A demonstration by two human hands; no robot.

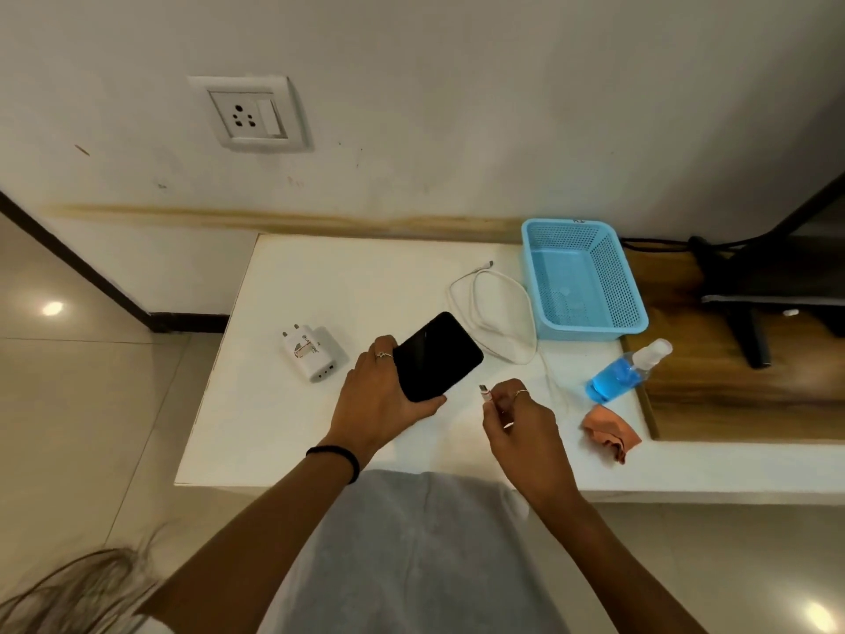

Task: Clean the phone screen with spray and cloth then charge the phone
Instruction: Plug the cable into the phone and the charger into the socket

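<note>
White cable [496, 313] end mostly hidden within right hand [519, 421] pinch

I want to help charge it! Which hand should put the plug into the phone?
The right hand. It already pinches the cable plug beside the phone, which the left hand holds tilted, so it's busy.

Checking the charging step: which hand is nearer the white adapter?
Left. The left hand, gripping the phone, sits just right of the adapter; the right hand is farther right.
</note>
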